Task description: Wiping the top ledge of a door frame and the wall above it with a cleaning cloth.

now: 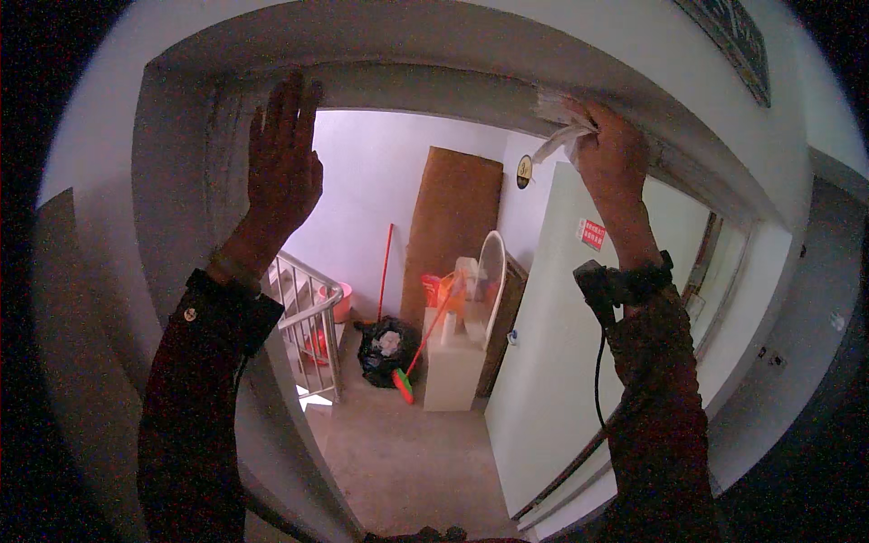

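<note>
My left hand (pixel 285 146) is raised with its fingers stretched upward, near the upper left corner of the door frame. Nothing is in it; whether it touches the frame I cannot tell. At the upper right, my right hand (pixel 607 146) grips a crumpled, whitish, thin strip (pixel 560 141) just under the lintel (pixel 434 85). One end of this strip hangs down to the left, and a pale patch (pixel 553 105) shows on the lintel beside the fingers. Below that hand, a pale green door (pixel 543 339) stands swung away from me.
Beyond the doorway are a metal stair railing (pixel 309 309), a black rubbish bag (pixel 388 353), a broom (pixel 404 387) and a whitish cabinet (pixel 451 366) with items on top. A brown board (pixel 451 217) leans on the wall. A dark cable (pixel 599 380) hangs from my right wrist.
</note>
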Demonstrator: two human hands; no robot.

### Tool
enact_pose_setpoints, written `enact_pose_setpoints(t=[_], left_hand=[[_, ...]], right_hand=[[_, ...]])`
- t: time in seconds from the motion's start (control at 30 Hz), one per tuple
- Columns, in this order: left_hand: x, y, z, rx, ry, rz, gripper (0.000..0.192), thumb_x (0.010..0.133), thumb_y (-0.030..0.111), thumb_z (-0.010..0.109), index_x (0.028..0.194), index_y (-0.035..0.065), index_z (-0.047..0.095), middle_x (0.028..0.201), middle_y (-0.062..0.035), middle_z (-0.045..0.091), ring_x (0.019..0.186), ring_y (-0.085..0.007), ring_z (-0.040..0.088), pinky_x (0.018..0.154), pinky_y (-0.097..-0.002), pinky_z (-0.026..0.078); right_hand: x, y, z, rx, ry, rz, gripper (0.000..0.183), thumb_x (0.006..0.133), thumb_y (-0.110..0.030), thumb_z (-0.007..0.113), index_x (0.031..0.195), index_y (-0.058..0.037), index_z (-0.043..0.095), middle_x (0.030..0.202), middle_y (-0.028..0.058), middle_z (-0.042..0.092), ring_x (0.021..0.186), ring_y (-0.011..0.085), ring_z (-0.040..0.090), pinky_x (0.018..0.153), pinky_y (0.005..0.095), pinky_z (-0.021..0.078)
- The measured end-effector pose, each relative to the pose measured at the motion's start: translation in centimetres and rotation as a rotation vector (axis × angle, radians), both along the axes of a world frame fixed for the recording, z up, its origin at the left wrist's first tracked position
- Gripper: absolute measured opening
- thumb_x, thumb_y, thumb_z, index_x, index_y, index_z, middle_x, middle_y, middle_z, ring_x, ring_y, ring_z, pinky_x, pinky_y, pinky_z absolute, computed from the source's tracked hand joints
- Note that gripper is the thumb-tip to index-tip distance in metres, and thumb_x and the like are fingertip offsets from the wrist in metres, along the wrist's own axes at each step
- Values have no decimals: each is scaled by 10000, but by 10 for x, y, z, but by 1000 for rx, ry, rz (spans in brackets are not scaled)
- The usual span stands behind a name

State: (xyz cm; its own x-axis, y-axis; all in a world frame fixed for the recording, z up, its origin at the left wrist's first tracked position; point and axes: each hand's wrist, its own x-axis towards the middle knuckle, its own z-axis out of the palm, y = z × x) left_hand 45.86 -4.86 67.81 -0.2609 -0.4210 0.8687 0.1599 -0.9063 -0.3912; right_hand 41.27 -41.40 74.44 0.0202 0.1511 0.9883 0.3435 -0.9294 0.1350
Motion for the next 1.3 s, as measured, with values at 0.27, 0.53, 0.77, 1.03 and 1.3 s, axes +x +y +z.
enact_pose_setpoints(t=[0.27,0.53,0.77,1.03,1.3], left_hand=[[7,2,-1,-13,35,-28,714,701,6,517,1364,0,249,1419,-202,217,1324,-348,173,1090,-435,121],[10,10,1,-64,68,-6,728,698,25,528,1365,-1,238,1404,-206,245,1309,-351,208,1084,-442,134],[-7,0,4,-27,82,-52,674,736,97,549,1343,-15,279,1381,-224,267,1293,-389,214,1066,-485,142],[-27,-90,20,203,335,-318,612,732,43,531,1321,69,366,1353,-186,335,1275,-352,281,1071,-476,183],[-15,-119,38,155,241,-269,640,673,-46,489,1295,77,402,1344,-155,372,1268,-321,309,1070,-448,207]], right_hand=[[-4,-28,-8,53,-58,-36,253,794,-148,575,1038,-119,633,862,175,635,758,316,622,670,382,479],[-10,-78,-9,264,-24,20,279,864,-281,563,1019,-60,631,743,114,632,649,175,594,604,306,475],[-27,-77,-13,280,41,513,271,881,-251,549,983,-12,625,754,65,615,670,112,550,611,252,450],[-28,-33,-7,195,181,813,210,915,-250,484,929,-47,537,856,4,522,774,89,484,674,238,411],[-16,-35,6,265,277,911,238,932,-315,440,953,-86,500,773,29,558,725,93,520,598,235,420]])
